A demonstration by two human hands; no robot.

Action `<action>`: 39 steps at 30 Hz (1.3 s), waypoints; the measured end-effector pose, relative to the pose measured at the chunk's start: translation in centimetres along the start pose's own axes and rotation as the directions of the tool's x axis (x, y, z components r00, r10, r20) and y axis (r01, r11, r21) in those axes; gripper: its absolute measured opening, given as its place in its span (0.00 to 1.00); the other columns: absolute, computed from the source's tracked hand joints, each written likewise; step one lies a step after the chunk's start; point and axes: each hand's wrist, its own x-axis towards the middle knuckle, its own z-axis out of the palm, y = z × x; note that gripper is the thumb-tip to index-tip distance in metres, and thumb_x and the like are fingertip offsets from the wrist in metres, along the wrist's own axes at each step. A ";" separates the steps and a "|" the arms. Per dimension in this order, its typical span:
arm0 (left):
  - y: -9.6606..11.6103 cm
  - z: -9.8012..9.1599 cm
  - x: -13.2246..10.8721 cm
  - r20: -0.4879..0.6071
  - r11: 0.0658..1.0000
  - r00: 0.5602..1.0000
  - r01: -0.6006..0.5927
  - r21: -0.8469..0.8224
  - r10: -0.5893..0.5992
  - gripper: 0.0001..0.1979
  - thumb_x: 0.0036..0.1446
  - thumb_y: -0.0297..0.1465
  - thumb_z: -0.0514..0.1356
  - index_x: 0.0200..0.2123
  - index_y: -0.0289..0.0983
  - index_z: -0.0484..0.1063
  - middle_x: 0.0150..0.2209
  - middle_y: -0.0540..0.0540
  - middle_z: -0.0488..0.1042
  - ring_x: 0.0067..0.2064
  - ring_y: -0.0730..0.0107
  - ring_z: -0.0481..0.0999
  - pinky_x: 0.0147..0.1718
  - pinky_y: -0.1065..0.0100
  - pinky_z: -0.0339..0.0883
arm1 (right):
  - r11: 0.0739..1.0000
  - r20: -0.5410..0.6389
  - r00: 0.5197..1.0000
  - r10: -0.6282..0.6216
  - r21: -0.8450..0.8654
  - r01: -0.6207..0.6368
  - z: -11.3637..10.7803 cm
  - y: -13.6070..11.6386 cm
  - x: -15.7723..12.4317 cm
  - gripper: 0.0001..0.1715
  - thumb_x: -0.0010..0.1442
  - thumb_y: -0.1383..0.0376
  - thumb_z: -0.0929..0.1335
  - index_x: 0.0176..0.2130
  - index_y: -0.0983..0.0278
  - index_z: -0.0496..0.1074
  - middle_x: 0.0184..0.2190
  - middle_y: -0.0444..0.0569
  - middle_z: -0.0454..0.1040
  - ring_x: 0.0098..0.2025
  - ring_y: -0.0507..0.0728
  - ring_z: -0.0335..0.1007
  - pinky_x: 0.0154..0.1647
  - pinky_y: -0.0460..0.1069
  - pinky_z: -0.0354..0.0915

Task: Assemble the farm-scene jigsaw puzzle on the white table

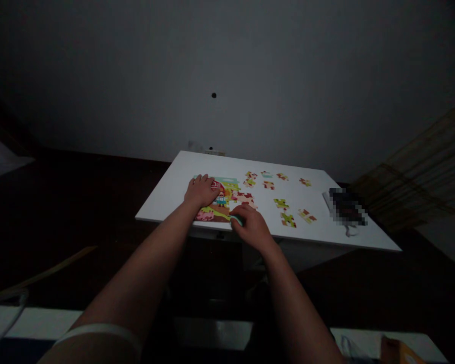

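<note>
Jigsaw puzzle (225, 203) at the left of the table (167, 194).
It is partly covered by the spread left hand (200, 193); nearer, a piece (237, 219) is apparently pinched by the dimly lit right hand (251, 226).

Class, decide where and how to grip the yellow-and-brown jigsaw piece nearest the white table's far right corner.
Probably by opposite edges, pinched from above, coming from the near side: the knobbed jigsaw piece lies flat on the white table, bare surface around it.

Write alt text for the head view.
A person's left hand rests on a partly assembled jigsaw while the right hand pinches what looks like a piece at its near edge. Loose pieces lie to the right on the white table.
</note>
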 end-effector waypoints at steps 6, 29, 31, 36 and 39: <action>0.0 -0.1 0.0 -0.010 1.000 1.000 -0.004 0.005 0.004 0.36 0.74 0.54 0.51 0.74 0.39 0.69 0.78 0.35 0.63 0.78 0.39 0.59 0.75 0.41 0.53 | 1.000 0.032 0.999 0.025 -0.008 -0.024 0.1 -0.1 -0.1 0.14 0.69 0.66 0.73 0.53 0.60 0.81 0.52 0.53 0.81 0.56 0.64 0.77 0.60 0.58 0.70; -0.5 -0.3 0.1 -0.046 0.998 0.998 -0.048 0.051 0.050 0.32 0.74 0.48 0.50 0.69 0.35 0.73 0.74 0.32 0.68 0.74 0.41 0.66 0.72 0.43 0.60 | 0.896 -0.199 0.896 0.397 -0.125 -0.425 -12.7 8.8 3.7 0.15 0.74 0.62 0.67 0.55 0.59 0.81 0.51 0.53 0.85 0.50 0.62 0.80 0.52 0.53 0.69; -0.6 -0.2 0.1 -0.052 0.998 0.997 -0.050 0.041 0.052 0.32 0.74 0.49 0.50 0.68 0.36 0.74 0.74 0.32 0.69 0.74 0.40 0.67 0.71 0.42 0.61 | 0.790 -0.237 0.821 0.520 -0.231 -0.567 -14.8 12.1 4.2 0.17 0.73 0.62 0.67 0.55 0.60 0.83 0.50 0.57 0.86 0.50 0.64 0.80 0.51 0.54 0.69; -1.0 0.3 0.5 -0.068 0.999 0.997 -0.041 0.031 0.043 0.31 0.74 0.48 0.51 0.68 0.38 0.74 0.74 0.33 0.69 0.74 0.40 0.67 0.71 0.41 0.62 | 0.673 -0.083 0.767 0.636 -0.425 -0.605 -17.2 16.5 5.2 0.15 0.68 0.64 0.70 0.49 0.62 0.87 0.49 0.59 0.87 0.48 0.64 0.82 0.49 0.53 0.69; -1.1 0.4 0.6 -0.071 0.999 0.997 -0.035 0.029 0.037 0.29 0.73 0.48 0.52 0.68 0.40 0.74 0.73 0.33 0.69 0.74 0.41 0.67 0.70 0.40 0.62 | 0.699 -0.074 0.804 0.590 -0.451 -0.554 -16.7 17.1 6.7 0.15 0.70 0.62 0.70 0.49 0.61 0.87 0.51 0.58 0.86 0.51 0.65 0.82 0.51 0.54 0.70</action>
